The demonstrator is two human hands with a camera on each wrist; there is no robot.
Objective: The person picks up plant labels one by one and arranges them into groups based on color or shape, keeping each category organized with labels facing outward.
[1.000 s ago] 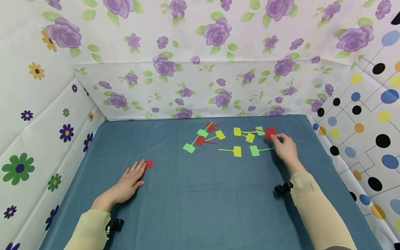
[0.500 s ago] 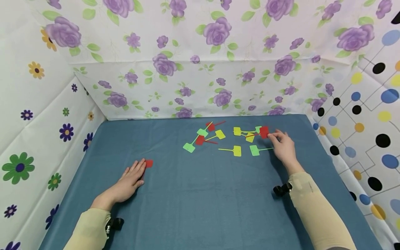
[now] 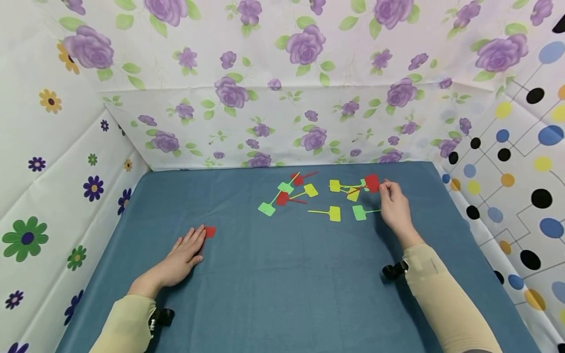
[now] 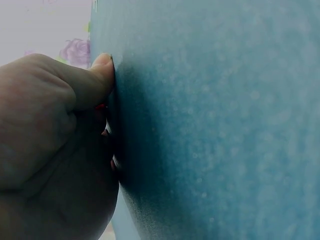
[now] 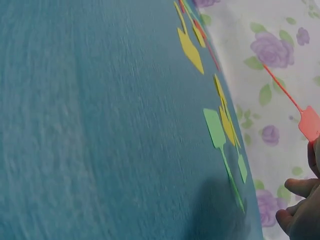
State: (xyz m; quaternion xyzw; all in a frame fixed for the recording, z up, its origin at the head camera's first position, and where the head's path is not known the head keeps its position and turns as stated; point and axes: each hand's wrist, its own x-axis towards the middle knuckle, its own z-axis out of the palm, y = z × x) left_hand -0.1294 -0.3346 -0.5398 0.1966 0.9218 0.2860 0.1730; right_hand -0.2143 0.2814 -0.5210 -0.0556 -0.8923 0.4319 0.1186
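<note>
In the head view my right hand (image 3: 396, 211) pinches a red plant label (image 3: 372, 183) by the edge of its square head. The right wrist view shows this label's thin stem pointing up and left, away from the fingers. My left hand (image 3: 178, 260) lies flat on the blue cloth, fingers straight, partly covering another red plant label (image 3: 210, 232). Near the right hand lie a green label (image 3: 359, 213), a yellow label (image 3: 335, 214) and a few overlapping yellow and green ones. More red, green and yellow labels form a pile, with a green label (image 3: 267, 209) at its left.
A blue cloth (image 3: 282, 284) covers the table. Floral fabric (image 3: 265, 108) stands along its back edge. Patterned fabric walls rise at the left and right. A small black device (image 3: 394, 270) is worn on the right wrist, and another black device (image 3: 163, 317) on the left.
My right hand has moved left and slightly away from me with the red plant label, which now hangs over the yellow and green ones. The left hand stays put.
</note>
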